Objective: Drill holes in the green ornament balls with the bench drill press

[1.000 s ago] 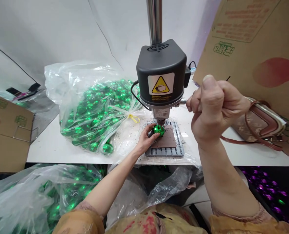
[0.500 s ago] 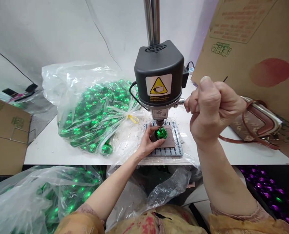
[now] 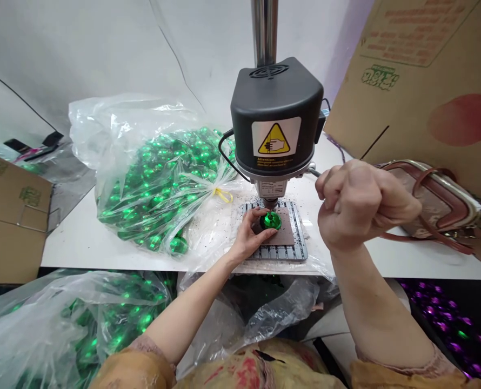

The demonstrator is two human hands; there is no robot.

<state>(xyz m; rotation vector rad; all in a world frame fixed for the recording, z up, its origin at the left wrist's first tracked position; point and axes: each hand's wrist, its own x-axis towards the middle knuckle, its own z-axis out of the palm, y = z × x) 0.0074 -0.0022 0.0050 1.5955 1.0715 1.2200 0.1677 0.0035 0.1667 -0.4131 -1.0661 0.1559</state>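
My left hand [image 3: 252,236] grips a shiny green ball [image 3: 271,220] between thumb and fingers, on a brown board [image 3: 287,235] over the slotted metal base [image 3: 300,249]. Directly above the ball is the chuck of a black drill press [image 3: 276,113] with a yellow warning label. My right hand [image 3: 356,202] is closed in a fist around the machine's lever [image 3: 314,172], of which only a short part shows beside the fingers. Dark specks lie scattered around the base.
A clear bag of green balls [image 3: 155,189], tied with yellow, lies left of the machine. A handbag [image 3: 447,200] and large carton [image 3: 411,97] stand right. Another carton [image 3: 13,216] is far left. Below the table edge are another bag [image 3: 102,324] and purple balls [image 3: 443,319].
My right hand has moved down with the lever. The drill press appears larger and lower in view. My left hand still holds the green ball on the board.
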